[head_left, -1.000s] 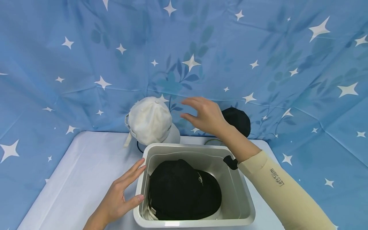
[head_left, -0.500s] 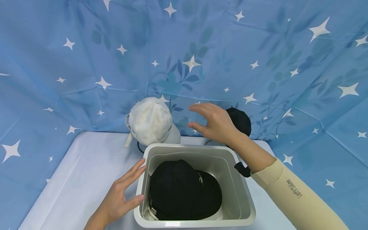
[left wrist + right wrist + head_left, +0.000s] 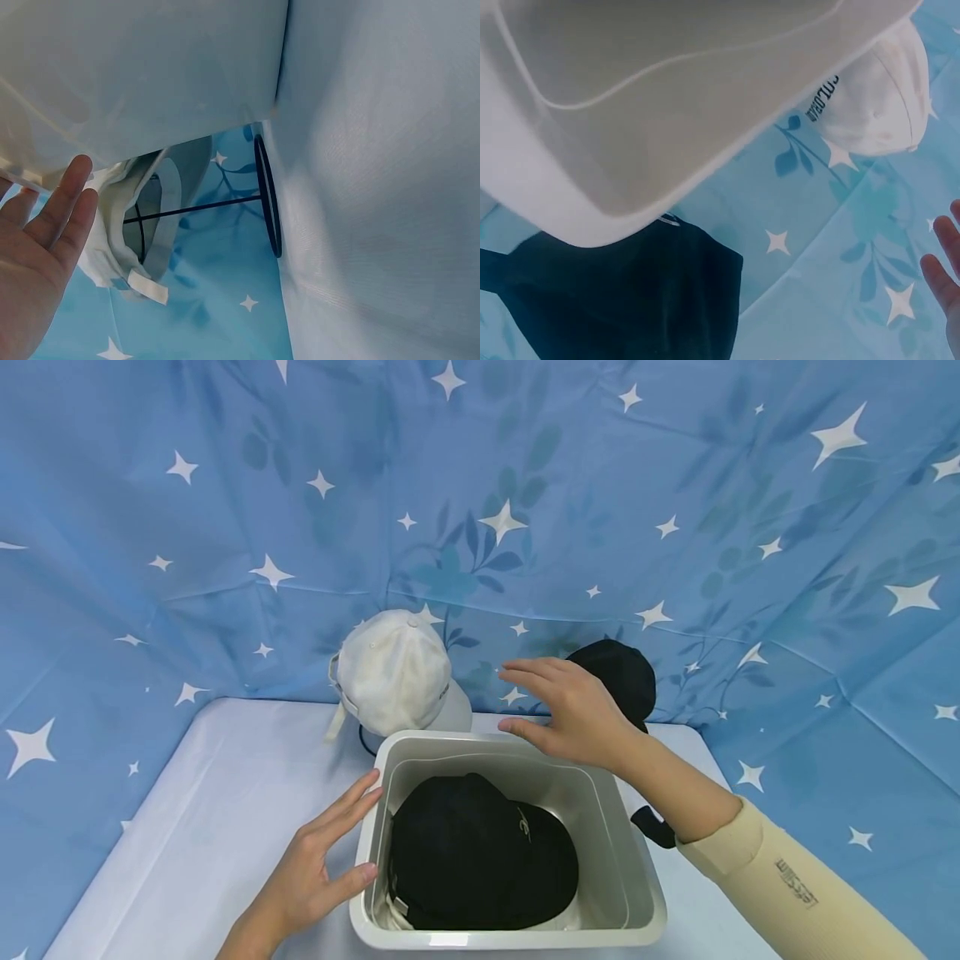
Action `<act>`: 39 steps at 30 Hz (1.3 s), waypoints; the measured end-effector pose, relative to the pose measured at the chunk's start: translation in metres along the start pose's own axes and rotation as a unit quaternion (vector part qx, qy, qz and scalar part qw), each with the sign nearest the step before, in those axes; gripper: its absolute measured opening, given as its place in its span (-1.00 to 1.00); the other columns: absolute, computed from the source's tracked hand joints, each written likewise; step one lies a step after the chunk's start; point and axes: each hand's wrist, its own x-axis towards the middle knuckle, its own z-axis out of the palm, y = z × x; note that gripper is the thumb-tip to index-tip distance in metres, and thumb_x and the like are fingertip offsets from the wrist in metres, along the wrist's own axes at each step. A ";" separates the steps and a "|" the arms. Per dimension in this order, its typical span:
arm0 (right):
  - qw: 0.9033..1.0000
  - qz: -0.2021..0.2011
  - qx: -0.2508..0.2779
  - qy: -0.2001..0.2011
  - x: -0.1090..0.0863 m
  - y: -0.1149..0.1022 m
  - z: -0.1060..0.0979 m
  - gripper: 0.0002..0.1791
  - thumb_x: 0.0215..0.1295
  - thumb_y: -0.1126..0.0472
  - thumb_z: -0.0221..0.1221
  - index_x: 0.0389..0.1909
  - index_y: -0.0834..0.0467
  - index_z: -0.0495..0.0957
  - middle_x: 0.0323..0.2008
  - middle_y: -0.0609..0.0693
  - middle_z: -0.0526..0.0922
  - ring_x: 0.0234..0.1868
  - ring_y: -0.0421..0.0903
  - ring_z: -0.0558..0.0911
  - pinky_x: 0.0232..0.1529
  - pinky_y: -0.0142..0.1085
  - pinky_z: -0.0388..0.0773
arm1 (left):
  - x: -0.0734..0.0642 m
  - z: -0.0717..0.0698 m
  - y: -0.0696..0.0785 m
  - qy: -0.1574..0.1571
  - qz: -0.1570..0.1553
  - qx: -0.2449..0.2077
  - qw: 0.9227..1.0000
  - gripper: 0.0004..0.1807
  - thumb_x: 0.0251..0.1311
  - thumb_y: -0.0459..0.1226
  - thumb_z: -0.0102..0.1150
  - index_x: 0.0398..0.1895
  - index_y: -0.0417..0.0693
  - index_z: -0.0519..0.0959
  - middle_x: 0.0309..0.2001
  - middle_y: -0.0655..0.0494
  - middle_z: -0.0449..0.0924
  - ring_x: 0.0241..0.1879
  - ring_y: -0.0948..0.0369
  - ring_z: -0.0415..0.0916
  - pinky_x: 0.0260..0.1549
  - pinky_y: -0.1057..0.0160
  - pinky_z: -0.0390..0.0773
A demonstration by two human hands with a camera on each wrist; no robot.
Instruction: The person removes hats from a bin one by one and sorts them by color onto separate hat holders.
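Observation:
My left hand (image 3: 311, 860) lies along the left side of a light grey plastic bin (image 3: 510, 941), straight fingertips at its rim. A black baseball cap (image 3: 465, 852) fills much of the bin, its brim to the right; something white peeks out beneath it at lower left. Over the bin's far right rim hovers my right hand (image 3: 573, 710), fingers loosely bent and holding nothing. Just behind that hand is another black cap (image 3: 618, 677), partly covered by it. A white cap (image 3: 393, 677) hangs on a black wire stand (image 3: 225, 202) behind the bin's left end.
The bin stands on a table with a white cloth (image 3: 187, 827). A blue curtain with white stars (image 3: 480, 460) hangs right behind the table. A black strap (image 3: 654, 827) sticks out at my right wrist, next to the bin's right wall.
My right hand has drawn back toward me and to the right, from between the white cap and the far black cap. The left hand and the bin have stayed in place.

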 end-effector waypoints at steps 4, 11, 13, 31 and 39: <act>1.000 -0.011 0.006 -0.007 -0.009 -0.003 0.002 -0.29 0.20 -0.06 0.49 0.30 0.22 0.61 0.31 0.14 0.61 0.27 0.14 0.62 0.26 0.09 0.55 | 0.000 0.000 0.000 0.001 0.001 -0.002 1.000 -0.16 0.04 -0.37 0.38 0.50 -0.27 0.40 0.57 -0.19 0.24 0.54 0.09 0.26 0.42 0.43 0.21; 0.999 -0.033 0.012 -0.019 -0.022 -0.006 0.010 -0.21 0.37 -0.33 0.26 0.32 0.23 0.58 0.30 0.15 0.62 0.27 0.12 0.62 0.25 0.10 0.55 | 0.000 0.000 -0.001 0.001 0.006 -0.005 1.000 -0.16 0.03 -0.38 0.38 0.49 -0.29 0.40 0.57 -0.21 0.24 0.54 0.09 0.26 0.42 0.42 0.21; 0.999 -0.040 0.012 -0.025 -0.026 -0.007 0.012 -0.19 0.41 -0.38 0.18 0.33 0.22 0.57 0.31 0.14 0.62 0.28 0.12 0.61 0.26 0.09 0.55 | 0.000 0.000 -0.001 0.002 0.005 -0.003 1.000 -0.16 0.03 -0.38 0.38 0.49 -0.28 0.40 0.57 -0.21 0.24 0.53 0.09 0.26 0.42 0.42 0.21; 0.998 -0.021 0.034 -0.052 -0.059 -0.014 0.028 -0.16 0.30 -0.39 0.28 0.34 0.18 0.57 0.34 0.08 0.60 0.30 0.09 0.60 0.27 0.10 0.54 | 0.001 0.000 -0.001 -0.001 0.001 -0.011 1.000 -0.15 0.03 -0.39 0.37 0.50 -0.29 0.39 0.57 -0.21 0.23 0.53 0.08 0.27 0.42 0.42 0.21; 0.996 -0.012 0.056 -0.061 -0.069 -0.017 0.041 -0.14 0.28 -0.39 0.30 0.37 0.17 0.55 0.37 0.05 0.57 0.26 0.05 0.60 0.21 0.06 0.57 | 0.001 0.001 -0.002 0.000 0.002 -0.006 1.000 -0.15 0.03 -0.38 0.37 0.50 -0.29 0.39 0.57 -0.22 0.24 0.53 0.09 0.26 0.42 0.42 0.21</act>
